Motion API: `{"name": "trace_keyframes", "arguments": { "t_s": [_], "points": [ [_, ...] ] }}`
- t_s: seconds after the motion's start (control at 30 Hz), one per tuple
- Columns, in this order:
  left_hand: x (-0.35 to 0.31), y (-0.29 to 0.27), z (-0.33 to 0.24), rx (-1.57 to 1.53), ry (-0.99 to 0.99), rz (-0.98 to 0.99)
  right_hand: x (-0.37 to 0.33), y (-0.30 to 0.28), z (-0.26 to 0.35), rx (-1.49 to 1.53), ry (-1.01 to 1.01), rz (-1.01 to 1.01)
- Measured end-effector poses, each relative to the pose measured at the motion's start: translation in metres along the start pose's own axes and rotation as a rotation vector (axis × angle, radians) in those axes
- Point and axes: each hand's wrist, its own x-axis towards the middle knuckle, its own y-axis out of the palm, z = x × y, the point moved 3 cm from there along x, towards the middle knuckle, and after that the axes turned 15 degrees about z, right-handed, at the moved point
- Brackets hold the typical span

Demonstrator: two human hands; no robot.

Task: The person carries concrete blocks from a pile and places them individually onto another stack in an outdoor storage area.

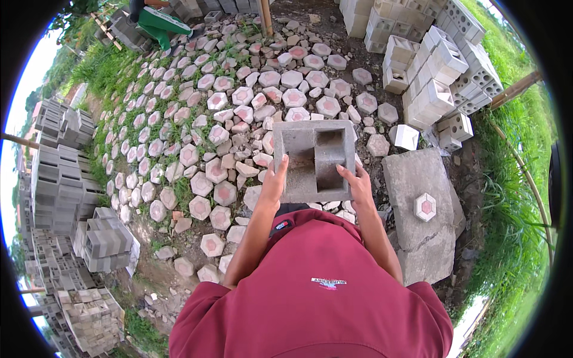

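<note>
A grey hollow concrete block [315, 154] is held up in front of me between my two hands. Its open cavities face me: a wide recess on the left and two smaller hollows stacked on the right. My left hand [273, 186] grips its left side, with the thumb over the edge at the recess. On the opposite side my right hand [358, 186] clasps the block, thumb lying on the rim near the lower hollow. Most fingers of both hands are hidden behind the block.
Hexagonal pavers [224, 193] with reddish centres cover the rubble ground. To the right lies a concrete slab [419, 250] bearing one hexagonal paver [425, 207]. Pale blocks [431, 101] are stacked at far right, grey blocks [55, 179] at left. A person in green [160, 25] is at far left.
</note>
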Motion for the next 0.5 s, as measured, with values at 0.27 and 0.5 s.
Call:
{"name": "trace_keyframes", "arguments": {
  "t_s": [0.27, 0.5],
  "points": [
    [0.148, -0.025, -0.048, -0.186, 0.027, 0.016, 0.146, -0.005, 0.046, 0.050, -0.014, 0.035],
    [0.281, -0.054, -0.114, -0.059, -0.023, -0.002, 0.274, -0.005, 0.106, 0.018, 0.019, -0.027]
  ]
}}
